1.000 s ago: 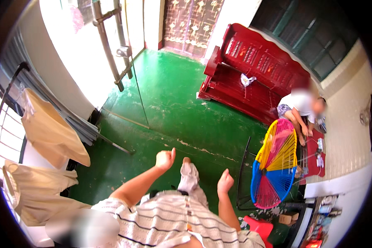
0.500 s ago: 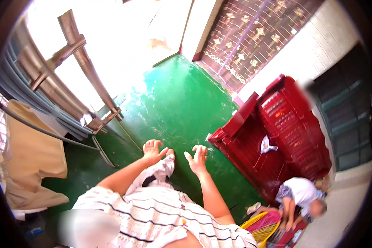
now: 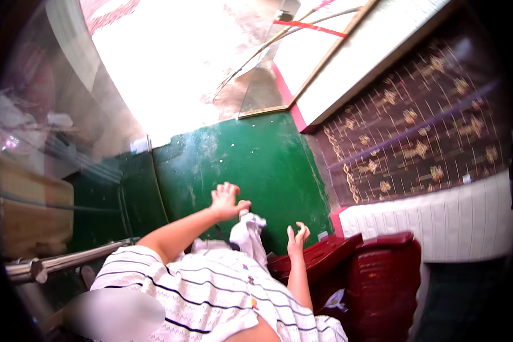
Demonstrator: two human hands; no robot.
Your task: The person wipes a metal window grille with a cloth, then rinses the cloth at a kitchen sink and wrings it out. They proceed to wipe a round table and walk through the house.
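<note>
Both hands are held out in front of my body above a green floor [image 3: 256,154], and neither holds anything. My left hand [image 3: 227,202] has its fingers stretched and spread, over my light-coloured trouser leg and bare foot. To the right, my right hand [image 3: 297,238] is raised with the thumb apart from loosely bent fingers. It appears close to the end of a dark red wooden bench [image 3: 325,251], though I cannot tell whether they touch. A small white and purple item [image 3: 335,299] lies on the bench seat.
Ahead is a bright doorway with a glass door panel [image 3: 265,94] and thin poles [image 3: 268,43]. A brown patterned curtain [image 3: 410,137] hangs along the right wall. At the lower left runs a shiny metal rail [image 3: 74,261], with a tan cloth-like thing [image 3: 31,211] beyond it, blurred.
I have moved forward toward the doorway. The metal rail and the bench have slid back and down in view, and the person by the bench is out of sight. Both hands stay empty.
</note>
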